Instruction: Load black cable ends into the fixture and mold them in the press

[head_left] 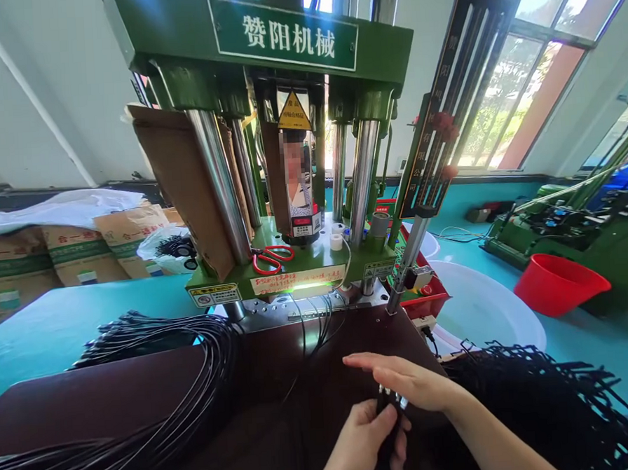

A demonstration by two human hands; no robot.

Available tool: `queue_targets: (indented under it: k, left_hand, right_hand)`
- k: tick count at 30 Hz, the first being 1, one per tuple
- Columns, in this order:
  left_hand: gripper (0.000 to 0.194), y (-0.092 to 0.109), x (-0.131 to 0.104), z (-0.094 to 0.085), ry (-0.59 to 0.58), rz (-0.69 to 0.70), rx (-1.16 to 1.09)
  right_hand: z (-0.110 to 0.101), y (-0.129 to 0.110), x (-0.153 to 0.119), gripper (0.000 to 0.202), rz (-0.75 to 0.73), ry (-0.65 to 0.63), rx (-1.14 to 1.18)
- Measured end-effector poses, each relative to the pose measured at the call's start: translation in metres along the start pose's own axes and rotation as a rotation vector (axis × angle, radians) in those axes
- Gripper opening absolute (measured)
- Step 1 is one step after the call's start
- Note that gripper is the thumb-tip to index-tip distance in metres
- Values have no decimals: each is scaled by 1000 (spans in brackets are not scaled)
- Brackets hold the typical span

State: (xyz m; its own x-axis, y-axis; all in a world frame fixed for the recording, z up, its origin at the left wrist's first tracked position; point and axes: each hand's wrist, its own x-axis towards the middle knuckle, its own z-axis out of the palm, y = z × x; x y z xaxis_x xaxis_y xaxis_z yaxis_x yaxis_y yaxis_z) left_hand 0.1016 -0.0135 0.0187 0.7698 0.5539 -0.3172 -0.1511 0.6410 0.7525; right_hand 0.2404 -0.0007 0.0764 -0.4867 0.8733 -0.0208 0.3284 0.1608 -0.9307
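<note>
My left hand (362, 436) is closed around a small black bundle (388, 434) that looks like cable ends with shiny metal tips (393, 393). Over those tips my right hand (406, 379) is stretched out flat, its palm at or just above them; whether it touches I cannot tell. Ahead, several thin black cables (321, 326) run from the metal plate of a green press machine (393, 252) onto the dark brown tabletop (282, 433). A thick bunch of long black cables (215, 352) curves across the table to the left.
Red-handled scissors (274, 259) lie on the press's ledge, beside a small white cylinder (336, 242). At right are a heap of black parts (544, 398), a large white tub (484, 275) and a red bucket (559, 285). Brown paper sacks (73, 254) stand at left.
</note>
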Motion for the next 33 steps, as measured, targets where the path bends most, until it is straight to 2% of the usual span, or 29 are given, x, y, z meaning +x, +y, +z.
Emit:
queue_targets:
  k: [5, 9, 11, 14, 15, 18, 21, 24, 28, 31, 33]
  left_hand:
    - [46, -4, 11, 10, 19, -5, -105]
    - [51, -3, 20, 11, 49, 4, -99]
    - [52, 2, 22, 3, 132, 60, -107]
    - [52, 12, 25, -19, 288, 178, -180]
    - [51, 15, 25, -26, 328, 218, -194]
    - [48, 17, 25, -43, 405, 281, -191]
    - [42, 16, 25, -50, 407, 299, -179]
    - [39, 14, 24, -49, 411, 319, -149]
    - [34, 13, 24, -48, 411, 313, -66]
    - [28, 12, 26, -43, 353, 254, 21]
    - [23, 11, 29, -37, 292, 195, 99]
  right_hand:
    - [-3, -8, -6, 46, -126, -73, 8]
    - [-2, -5, 3, 48, -143, -144, -76]
    - [-7, 10, 18, 45, -74, -13, -234]
    - [-21, 43, 51, 39, 126, 362, -667]
    - [-27, 54, 63, 37, 174, 436, -768]
    - [-37, 77, 92, 36, 226, 468, -900]
    - [-36, 80, 103, 32, 271, 447, -967]
    - [-29, 71, 91, 28, 316, 404, -964]
    - [-17, 61, 46, 19, 372, 313, -813]
    - [-4, 62, 6, 15, 486, 274, -625]
    - [8, 65, -15, 23, 526, 346, -318]
